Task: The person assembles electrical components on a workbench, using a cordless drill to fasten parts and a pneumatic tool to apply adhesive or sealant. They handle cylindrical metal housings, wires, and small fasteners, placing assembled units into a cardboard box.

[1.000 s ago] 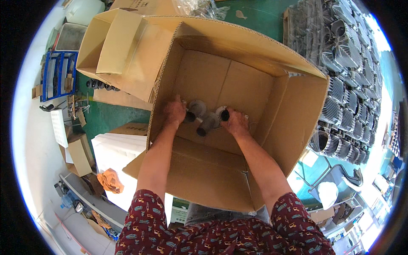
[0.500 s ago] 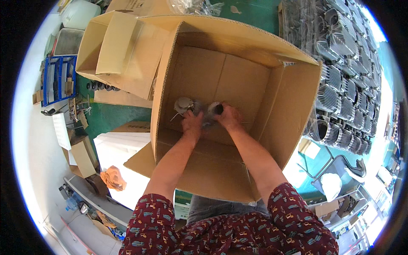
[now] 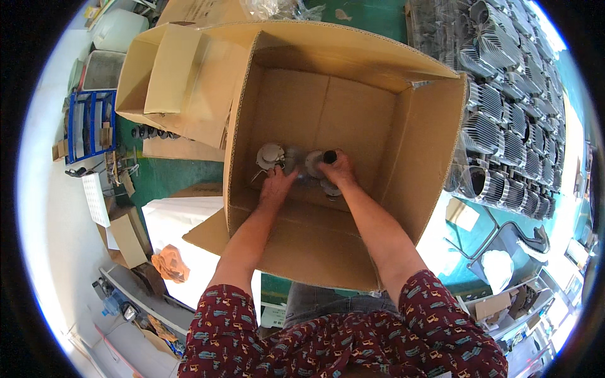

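Both my hands reach down into a large open cardboard box (image 3: 353, 252). My left hand (image 3: 275, 185) is closed at the lower edge of a pale round metal part (image 3: 271, 154), which has a thin rod sticking out at its left. The fingertips are partly hidden against it. My right hand (image 3: 340, 170) is closed round a grey flanged metal part (image 3: 313, 164) with a dark round opening at its upper right. Something hazy, like clear plastic film, lies between the two parts. Another small round metal piece (image 3: 330, 188) shows beneath my right hand.
A smaller open carton (image 3: 173, 69) adjoins the box's left. White foam sheets (image 3: 183, 220) carry crumpled brown paper (image 3: 170, 263). Finned metal housings (image 3: 498, 126) are stacked at the right, near a folding chair (image 3: 504, 249). A blue rack (image 3: 90, 126) stands far left.
My right hand has tilted its part, so the dark opening has moved up and right. The small round piece beneath it now shows. My left hand has shifted slightly left and down.
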A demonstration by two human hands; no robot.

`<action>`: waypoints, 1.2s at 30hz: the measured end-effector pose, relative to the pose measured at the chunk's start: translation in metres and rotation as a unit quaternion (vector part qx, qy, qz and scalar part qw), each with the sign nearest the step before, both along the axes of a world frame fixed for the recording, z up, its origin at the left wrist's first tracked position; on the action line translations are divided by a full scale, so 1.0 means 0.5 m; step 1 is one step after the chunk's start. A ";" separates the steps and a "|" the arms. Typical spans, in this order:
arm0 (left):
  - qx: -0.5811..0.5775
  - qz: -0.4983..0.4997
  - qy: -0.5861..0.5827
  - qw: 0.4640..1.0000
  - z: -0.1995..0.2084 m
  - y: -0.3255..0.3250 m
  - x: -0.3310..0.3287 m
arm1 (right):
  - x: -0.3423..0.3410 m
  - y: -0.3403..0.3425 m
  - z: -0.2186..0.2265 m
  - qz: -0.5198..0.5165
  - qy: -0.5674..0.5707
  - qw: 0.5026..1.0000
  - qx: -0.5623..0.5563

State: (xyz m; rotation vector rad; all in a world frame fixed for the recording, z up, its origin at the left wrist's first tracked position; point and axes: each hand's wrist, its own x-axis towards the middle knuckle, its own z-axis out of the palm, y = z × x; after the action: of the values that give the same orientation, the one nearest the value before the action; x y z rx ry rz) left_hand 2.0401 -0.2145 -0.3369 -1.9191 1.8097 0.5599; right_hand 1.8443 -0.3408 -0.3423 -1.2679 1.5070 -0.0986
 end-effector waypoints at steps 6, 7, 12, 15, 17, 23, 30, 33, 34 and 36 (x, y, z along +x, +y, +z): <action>-0.039 -0.025 0.056 0.997 -0.013 0.052 0.025 | -0.020 -0.003 0.023 -0.077 -0.019 0.997 0.009; -0.032 -0.018 0.065 0.997 -0.019 0.041 0.028 | -0.029 -0.008 0.006 -0.082 -0.021 0.996 -0.003; 0.038 -0.057 0.057 0.996 0.001 0.008 0.046 | -0.038 -0.037 0.054 -0.113 -0.023 0.992 -0.054; 0.024 -0.076 0.074 0.994 -0.007 0.006 0.056 | -0.042 -0.057 0.066 -0.158 -0.027 0.985 -0.064; 0.021 -0.052 0.076 0.995 -0.012 0.018 0.058 | -0.035 -0.071 0.159 -0.177 -0.088 0.979 -0.044; -0.025 0.263 0.227 0.937 0.013 -0.058 -0.011 | -0.078 -0.097 0.321 -0.204 -0.181 0.962 0.002; -0.198 0.280 0.287 0.894 0.062 -0.021 -0.051 | -0.206 -0.070 0.616 -0.249 -0.334 0.908 0.039; -0.199 0.284 0.246 0.905 0.135 -0.039 -0.065 | -0.300 -0.031 0.699 -0.286 -0.388 0.876 0.017; -0.190 0.291 0.253 0.903 0.178 -0.065 -0.082 | -0.338 -0.013 0.723 -0.305 -0.397 0.866 0.007; -0.210 0.244 0.289 0.902 0.271 -0.092 -0.096 | -0.414 0.031 0.783 -0.349 -0.413 0.841 -0.027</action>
State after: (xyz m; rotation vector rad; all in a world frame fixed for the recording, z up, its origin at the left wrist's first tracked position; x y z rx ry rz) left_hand 1.9918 -0.2605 -0.2014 -2.7646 1.8856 1.0715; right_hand 1.6375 -0.3252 0.0490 -0.5034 1.1005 -1.0387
